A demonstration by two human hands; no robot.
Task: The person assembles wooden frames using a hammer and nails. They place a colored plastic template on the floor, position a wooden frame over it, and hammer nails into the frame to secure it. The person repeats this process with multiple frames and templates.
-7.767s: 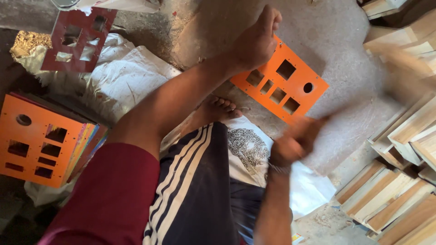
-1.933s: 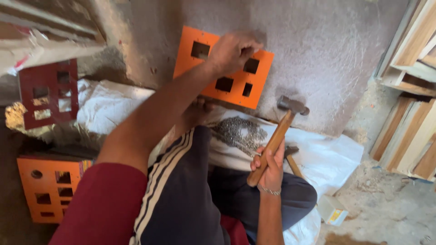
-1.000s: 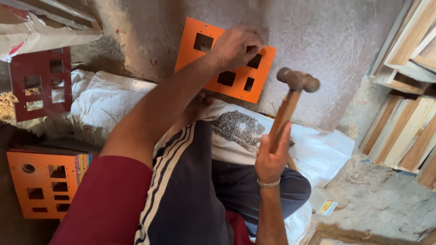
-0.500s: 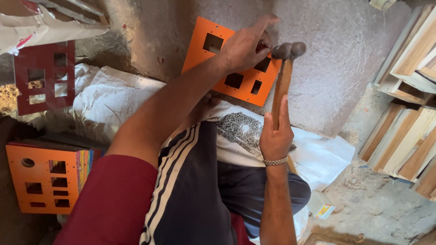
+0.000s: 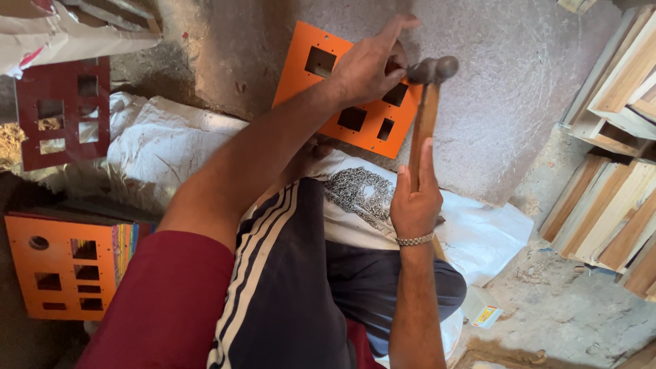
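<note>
Gripping the wooden handle of a hammer (image 5: 425,123), the right hand (image 5: 415,202) has its fingers curled shut around the shaft, with 1 finger laid straight along it toward the head. The hammer's metal head sits at the upper right corner of the orange panel (image 5: 321,75), right beside the fingertips of the left hand (image 5: 369,65). That hand lies on the panel with its fingers bunched together near the hammer head and 1 finger stretched out past the panel's edge; whether they pinch anything small there cannot be told. The panel, pierced with several square cut-outs, lies flat on a grey stone slab (image 5: 506,96) in front of the person's knees.

Compared with half a second ago, the hammer head has dropped lower and closer to the left hand's fingertips, and the panel has kept its place on the slab. A second ago the hammer was raised well off to the right, clear of the panel.

A dark red panel (image 5: 65,113) rests at the upper left, a stack of orange panels (image 5: 61,273) lies at the lower left, and wooden boxes (image 5: 615,171) are piled along the right.
</note>
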